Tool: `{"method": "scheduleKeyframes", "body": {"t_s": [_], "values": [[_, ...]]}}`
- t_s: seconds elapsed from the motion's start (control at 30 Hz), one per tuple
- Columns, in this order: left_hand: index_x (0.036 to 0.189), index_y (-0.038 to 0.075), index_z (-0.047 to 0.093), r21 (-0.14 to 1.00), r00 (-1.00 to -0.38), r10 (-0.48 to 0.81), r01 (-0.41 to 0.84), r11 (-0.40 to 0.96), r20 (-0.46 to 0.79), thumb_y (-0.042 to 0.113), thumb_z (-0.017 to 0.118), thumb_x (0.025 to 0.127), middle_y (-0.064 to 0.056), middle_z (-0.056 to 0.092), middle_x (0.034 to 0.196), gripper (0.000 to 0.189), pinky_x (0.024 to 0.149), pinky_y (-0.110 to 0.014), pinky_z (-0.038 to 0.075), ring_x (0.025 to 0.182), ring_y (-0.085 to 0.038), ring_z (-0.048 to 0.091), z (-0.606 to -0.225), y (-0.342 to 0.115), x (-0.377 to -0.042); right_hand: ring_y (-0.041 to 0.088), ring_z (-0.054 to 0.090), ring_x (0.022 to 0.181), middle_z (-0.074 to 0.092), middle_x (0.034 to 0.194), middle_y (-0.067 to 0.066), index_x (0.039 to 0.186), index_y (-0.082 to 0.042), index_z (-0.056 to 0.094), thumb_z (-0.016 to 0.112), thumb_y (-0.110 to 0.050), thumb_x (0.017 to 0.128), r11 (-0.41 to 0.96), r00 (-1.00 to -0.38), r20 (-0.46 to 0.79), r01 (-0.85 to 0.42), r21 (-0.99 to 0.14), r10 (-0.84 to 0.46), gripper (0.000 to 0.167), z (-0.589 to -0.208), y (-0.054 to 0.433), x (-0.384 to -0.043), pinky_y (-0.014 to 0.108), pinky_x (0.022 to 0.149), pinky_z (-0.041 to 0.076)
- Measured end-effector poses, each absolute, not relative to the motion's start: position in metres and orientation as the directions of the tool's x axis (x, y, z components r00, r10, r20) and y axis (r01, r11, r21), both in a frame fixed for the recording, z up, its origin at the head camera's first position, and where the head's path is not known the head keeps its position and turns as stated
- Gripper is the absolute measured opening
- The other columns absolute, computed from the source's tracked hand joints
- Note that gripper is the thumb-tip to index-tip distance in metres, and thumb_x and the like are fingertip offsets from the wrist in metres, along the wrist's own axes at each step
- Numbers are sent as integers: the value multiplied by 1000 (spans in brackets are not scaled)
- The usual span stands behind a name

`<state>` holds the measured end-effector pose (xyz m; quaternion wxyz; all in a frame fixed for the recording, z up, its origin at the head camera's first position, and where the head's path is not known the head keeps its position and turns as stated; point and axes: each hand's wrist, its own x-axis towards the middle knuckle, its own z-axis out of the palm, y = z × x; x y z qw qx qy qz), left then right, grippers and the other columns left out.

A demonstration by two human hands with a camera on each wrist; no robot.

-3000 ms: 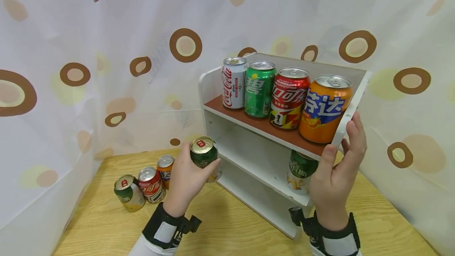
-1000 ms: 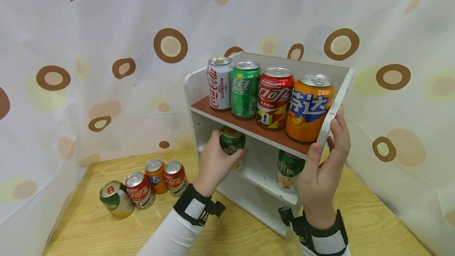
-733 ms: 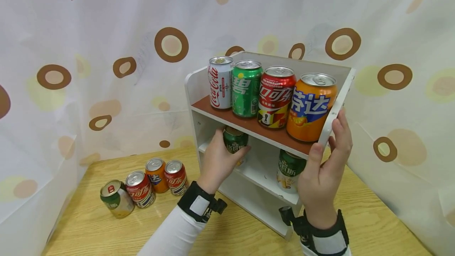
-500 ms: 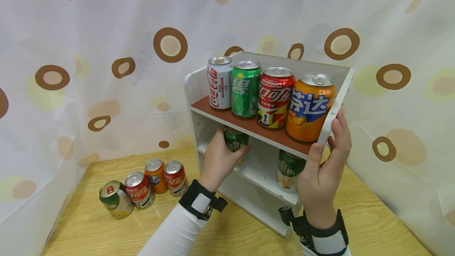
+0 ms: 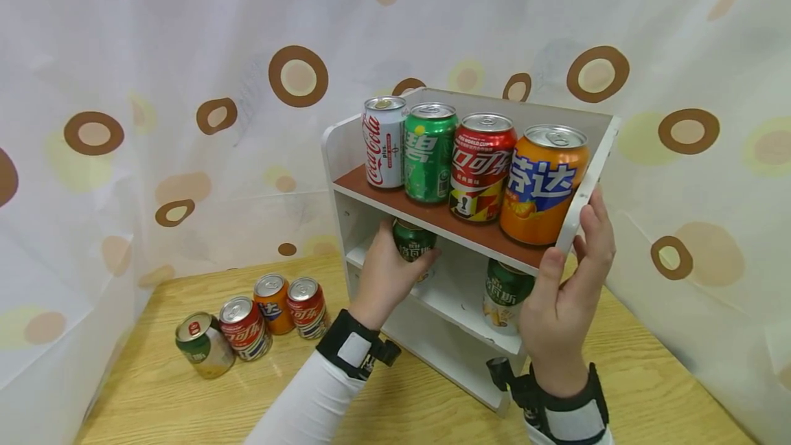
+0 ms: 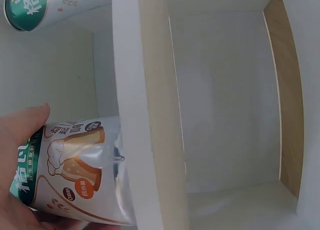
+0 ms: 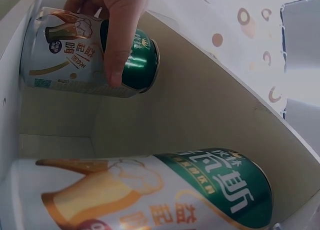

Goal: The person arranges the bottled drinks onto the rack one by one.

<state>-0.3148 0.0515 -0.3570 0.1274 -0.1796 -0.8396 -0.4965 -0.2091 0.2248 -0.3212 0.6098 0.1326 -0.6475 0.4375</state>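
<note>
My left hand [image 5: 386,277] grips a green-and-white drink can [image 5: 413,242], upright inside the middle level of a small white shelf unit [image 5: 454,294]. The left wrist view shows that can's [image 6: 75,165] base close to the shelf board's front edge [image 6: 137,140]; whether it touches is hard to tell. My right hand [image 5: 565,307] holds the unit's right side panel [image 5: 590,191], thumb at the front edge and fingers on the outside. A second matching can [image 5: 503,297] stands at the right end of that level, large in the right wrist view [image 7: 125,200].
On the top level stand a white Coca-Cola can [image 5: 384,143], a green can [image 5: 430,153], a red can [image 5: 482,167] and an orange can [image 5: 544,184]. Another green-topped can [image 5: 205,345], two red cans [image 5: 245,328] and an orange can [image 5: 274,304] stand left on the wooden table [image 5: 235,411].
From beside the unit, my left hand has carried the can rightward into the middle level, then slightly farther right. A red can it hid now shows. My right hand stays on the side panel.
</note>
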Motion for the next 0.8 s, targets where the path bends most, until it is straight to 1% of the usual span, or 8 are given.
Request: {"method": "scheduleKeyframes", "body": {"t_s": [0.2,0.33,0.47,0.63,0.8], "values": [[148,2,40,797,-905,121,418,436,409,34,89,80,-17,55,137,89,108,-48,49,128,-31,56,-364,51,-313,31,32,149,32,160,24,140,14,34,43,-12,110,575,-222,903,-709,-408,368,41,-321,224,-210,34,116,30],[138,0,46,781,-895,77,423,459,439,37,90,78,-15,55,128,83,99,-45,51,119,-28,55,-365,48,-310,31,32,149,32,160,25,139,15,33,43,-13,110,580,-220,904,-706,-407,367,42,-320,223,-210,35,116,30],[131,0,47,788,-898,80,419,450,432,36,89,79,-14,55,123,75,93,-42,54,114,-27,57,-365,45,-308,31,32,149,32,159,25,139,15,34,43,-11,110,584,-213,903,-702,-407,373,40,-318,222,-210,34,116,30],[130,0,49,793,-900,95,421,441,425,34,88,82,-15,57,123,71,92,-42,54,112,-27,58,-367,42,-309,31,32,149,32,159,26,138,15,34,42,-10,110,587,-213,901,-698,-410,377,39,-318,221,-209,33,116,30],[135,1,51,801,-905,126,418,429,406,33,86,83,-14,59,127,70,94,-43,53,115,-28,59,-368,40,-313,31,32,149,32,159,26,138,15,34,42,-12,110,589,-214,901,-695,-413,378,39,-319,222,-208,34,116,29]]}}
